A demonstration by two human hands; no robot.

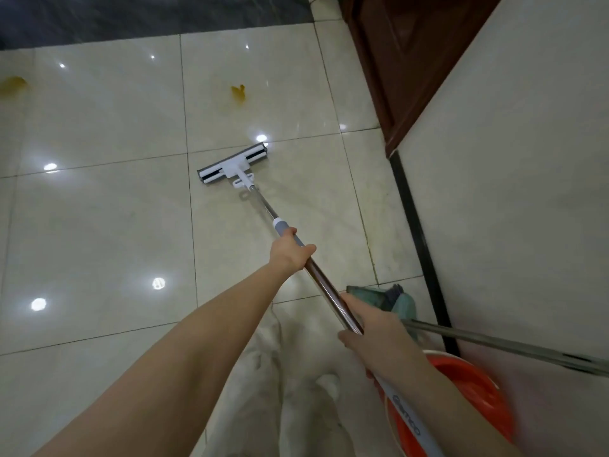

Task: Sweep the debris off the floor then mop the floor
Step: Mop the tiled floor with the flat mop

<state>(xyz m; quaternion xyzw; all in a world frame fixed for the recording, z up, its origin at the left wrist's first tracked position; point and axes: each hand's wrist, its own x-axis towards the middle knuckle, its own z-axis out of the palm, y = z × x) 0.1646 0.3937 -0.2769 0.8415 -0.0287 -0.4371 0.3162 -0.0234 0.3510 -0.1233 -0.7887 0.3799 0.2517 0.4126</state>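
A flat mop with a white and grey head (232, 168) lies on the glossy cream floor tiles (99, 225). Its metal pole (263, 206) runs back toward me. My left hand (291, 250) grips the pole just below the grey collar. Lower on the same pole, my right hand (369, 328) holds it above the grey handle end. A yellow-brown stain (238, 94) marks the tile beyond the mop head, and a second yellow stain (13, 85) sits at the far left.
An orange bucket (471, 390) stands at the lower right by the wall. A green dustpan (382, 298) with its long handle (510, 346) leans beside it. A dark wooden door (405, 54) and a cream wall (527, 192) close off the right. Dark flooring (131, 18) lies ahead.
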